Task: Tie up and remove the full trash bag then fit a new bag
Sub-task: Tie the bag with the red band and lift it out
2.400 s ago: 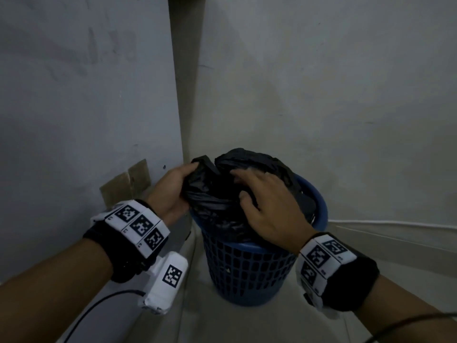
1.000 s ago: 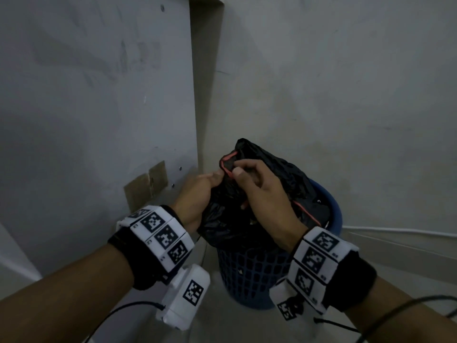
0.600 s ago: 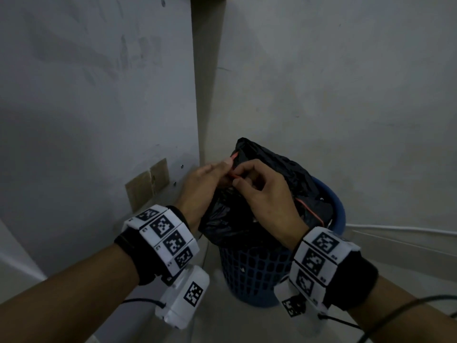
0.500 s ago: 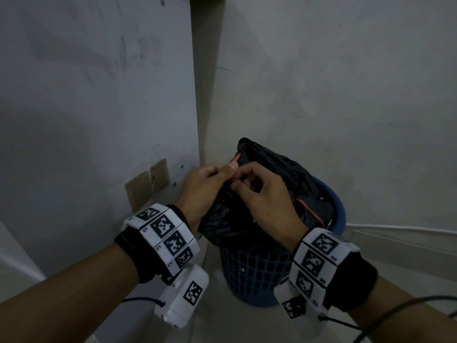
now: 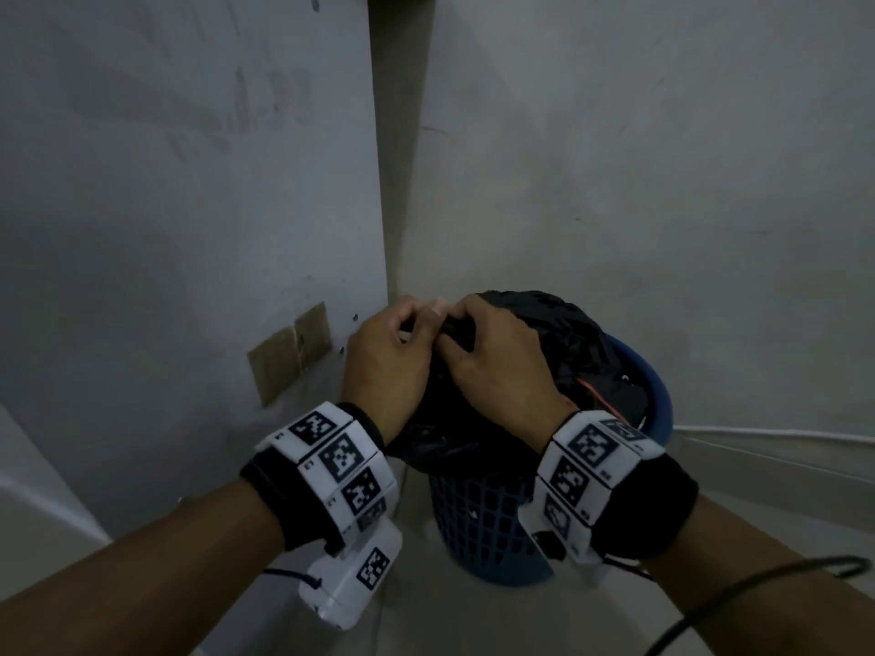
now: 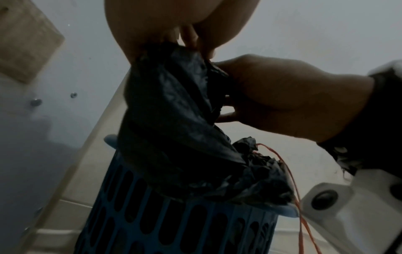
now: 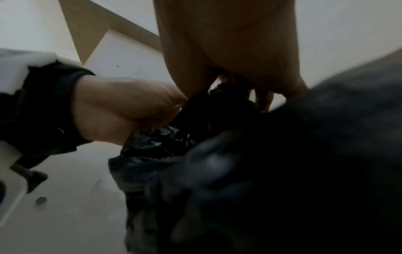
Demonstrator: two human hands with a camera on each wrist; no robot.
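A full black trash bag (image 5: 563,343) sits in a blue slotted bin (image 5: 478,518) in the room's corner. Its gathered top edge (image 6: 174,82) is pulled up at the bin's left side. My left hand (image 5: 393,352) and right hand (image 5: 492,362) meet there, and both pinch the bunched plastic between curled fingers. An orange drawstring (image 6: 289,173) runs out of the bag's crumpled rim and hangs down the bin's right side; a short stretch of this drawstring (image 5: 596,395) shows behind my right hand. In the right wrist view the bag (image 7: 272,171) fills the frame, blurred.
The bin stands on the floor where a grey panel (image 5: 189,205) on the left meets a plain wall (image 5: 663,182). A tan patch (image 5: 289,357) is stuck on the panel. A white cable (image 5: 776,433) runs along the wall at right.
Both hands lifted the bag's left edge, found the orange drawstring and worked at it. Now they have closed tightly together on the bunched top, and the string there is hidden.
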